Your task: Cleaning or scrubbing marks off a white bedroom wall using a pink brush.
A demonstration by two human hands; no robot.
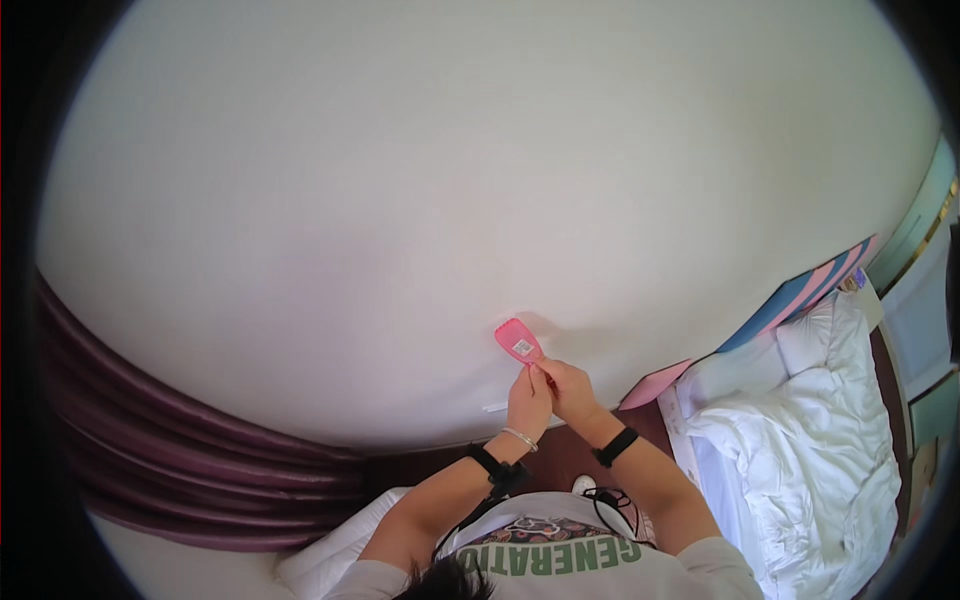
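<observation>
A pink translucent plastic brush or scoop-like tool (516, 337) with a small printed sticker points up and slightly left in front of the white wall. Its lower end is pinched between the fingers of both hands, which touch each other. My left hand (530, 397), with a silver bangle and a black strap at the wrist, grips it from the left. From the right, my right hand (568, 388), with a black wristband, closes around the same end. The fingers hide the handle, so the exact kind of tool cannot be told.
A white wall (450, 187) fills most of the view. Dark purple curtains (202, 465) hang at left. A bed with a rumpled white quilt (802, 427) stands at right, beside pink and blue wall panels (795, 300). White bedding or cushion (337, 540) lies at lower left.
</observation>
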